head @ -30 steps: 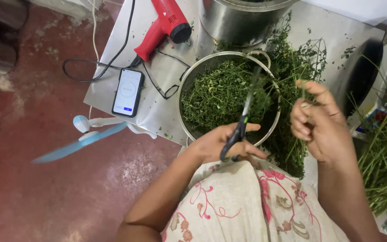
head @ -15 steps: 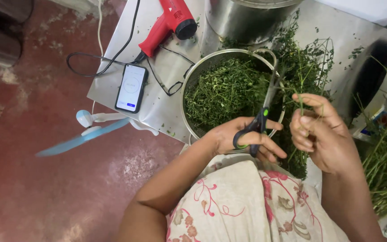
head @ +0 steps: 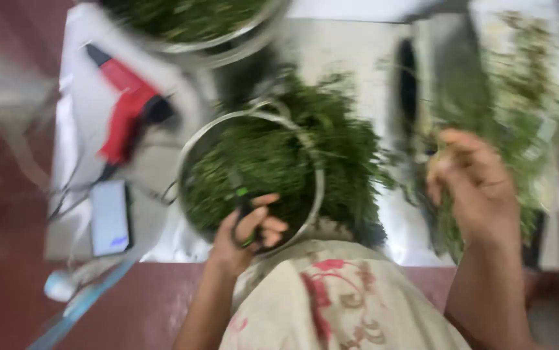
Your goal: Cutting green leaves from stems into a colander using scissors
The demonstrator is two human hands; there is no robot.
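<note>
The picture is blurred by motion. My left hand (head: 248, 234) grips a pair of scissors (head: 241, 206) with dark and green handles at the near rim of a round metal bowl (head: 189, 155) heaped with cut green herbs (head: 279, 155). My right hand (head: 475, 188) is out to the right, fingers curled around a bunch of green herb stems (head: 487, 110) that lie on the metal sheet (head: 344, 58).
A red hair dryer (head: 127, 116) and a phone (head: 109, 217) with a lit screen lie left of the bowl, with cables around them. A second metal bowl of greens (head: 195, 23) stands at the back. A pale blue strip (head: 75, 311) rests on the red floor.
The view has swung up and to the right. My right hand has moved away from the scissors out to the herb pile on the right. My left hand has drawn the scissors down to the bowl's near rim.
</note>
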